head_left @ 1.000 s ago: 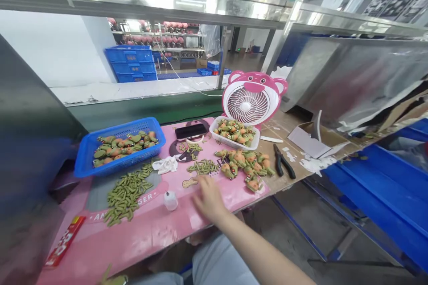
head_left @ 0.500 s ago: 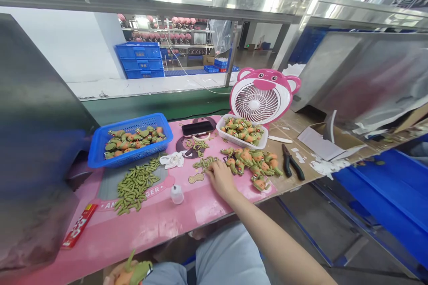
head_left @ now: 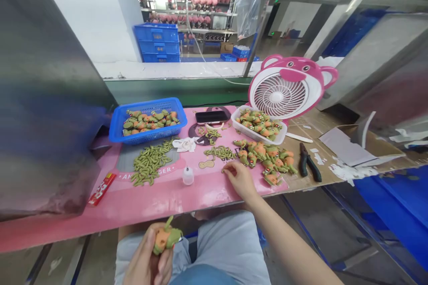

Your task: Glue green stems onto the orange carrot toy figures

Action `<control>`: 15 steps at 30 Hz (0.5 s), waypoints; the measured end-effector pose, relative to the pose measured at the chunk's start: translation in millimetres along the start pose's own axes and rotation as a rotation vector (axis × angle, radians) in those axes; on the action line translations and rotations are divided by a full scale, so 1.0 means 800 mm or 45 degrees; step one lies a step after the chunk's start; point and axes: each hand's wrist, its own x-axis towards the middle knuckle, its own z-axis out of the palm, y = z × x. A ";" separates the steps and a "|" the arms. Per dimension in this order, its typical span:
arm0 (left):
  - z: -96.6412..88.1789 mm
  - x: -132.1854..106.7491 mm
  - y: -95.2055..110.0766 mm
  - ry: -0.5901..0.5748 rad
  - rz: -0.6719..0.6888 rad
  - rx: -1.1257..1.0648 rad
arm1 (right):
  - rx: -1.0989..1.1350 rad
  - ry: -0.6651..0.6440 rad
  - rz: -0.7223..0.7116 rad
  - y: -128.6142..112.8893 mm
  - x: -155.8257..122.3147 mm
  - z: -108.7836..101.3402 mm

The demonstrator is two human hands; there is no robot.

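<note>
My left hand, low over my lap, is closed around a small green-and-orange toy figure with a thin green piece sticking up from it. Over the pink mat, my right hand pinches what looks like a small green piece, mostly hidden by the fingertips. Just beyond those fingers is a small pile of green pieces. Several similar toy figures lie to the right of it. A larger heap of green pieces spreads at the left, near a small clear bottle.
A blue basket and a white basket hold more figures. Behind them are a phone and a pink bear-shaped fan. Pliers lie right, a red box left. A metal panel borders the left side.
My left hand has risen further into view with the toy figure. My right hand has drawn back from the small pile toward me, fingertips pinched. The camera view has shifted.
</note>
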 end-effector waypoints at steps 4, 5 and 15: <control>0.011 -0.001 -0.001 -0.061 -0.190 0.000 | 0.290 -0.036 0.048 -0.065 -0.035 0.000; 0.014 0.000 -0.001 -0.075 -0.272 0.002 | 0.368 -0.078 0.044 -0.086 -0.046 0.001; 0.036 0.003 -0.002 -0.151 -0.380 0.053 | 0.859 -0.456 0.104 -0.150 -0.089 0.021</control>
